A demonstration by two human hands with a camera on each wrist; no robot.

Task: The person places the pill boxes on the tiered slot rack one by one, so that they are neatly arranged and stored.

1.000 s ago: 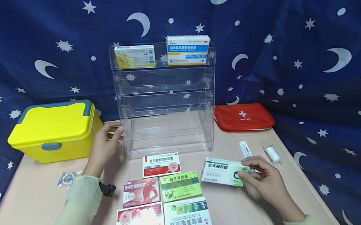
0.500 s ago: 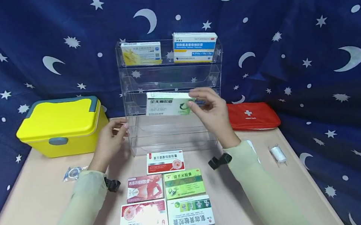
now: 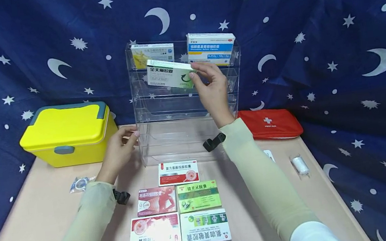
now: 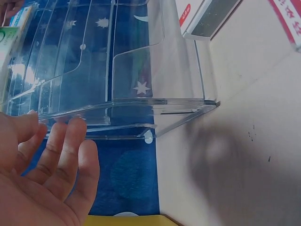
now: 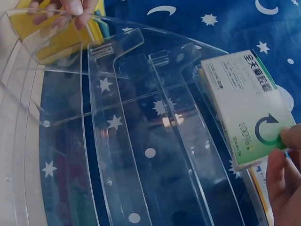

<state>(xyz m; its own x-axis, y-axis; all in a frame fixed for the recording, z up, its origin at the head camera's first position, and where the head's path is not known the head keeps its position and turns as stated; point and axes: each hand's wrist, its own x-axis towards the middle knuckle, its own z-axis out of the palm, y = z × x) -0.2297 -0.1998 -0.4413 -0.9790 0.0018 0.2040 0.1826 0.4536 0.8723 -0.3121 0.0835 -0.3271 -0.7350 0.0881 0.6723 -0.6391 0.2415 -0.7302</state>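
Note:
My right hand (image 3: 212,90) pinches a white-and-green medicine box (image 3: 169,74) by its right end. In the head view the box tilts slightly in front of the clear acrylic display rack (image 3: 191,133), just under its top tier. My left hand (image 3: 120,147) holds the rack's left side edge; in the left wrist view its fingertips (image 4: 75,129) are at the clear side panel. Up in the top tier stand a yellow-and-white medicine box (image 3: 155,52) and a blue-and-white medicine box (image 3: 211,48). The held box partly covers the yellow one.
Several medicine boxes lie before the rack, including a green box (image 3: 198,196) and a pink box (image 3: 156,201). A yellow case (image 3: 66,132) stands left, a red first-aid pouch (image 3: 269,124) right. A bandage roll (image 3: 300,165) and a small bagged item (image 3: 80,184) lie farther out.
My right hand has lifted the white-and-green medicine box from low on the right, up and leftward to the rack's upper tiers. My left hand stays at the rack's side; the head view has shifted slightly.

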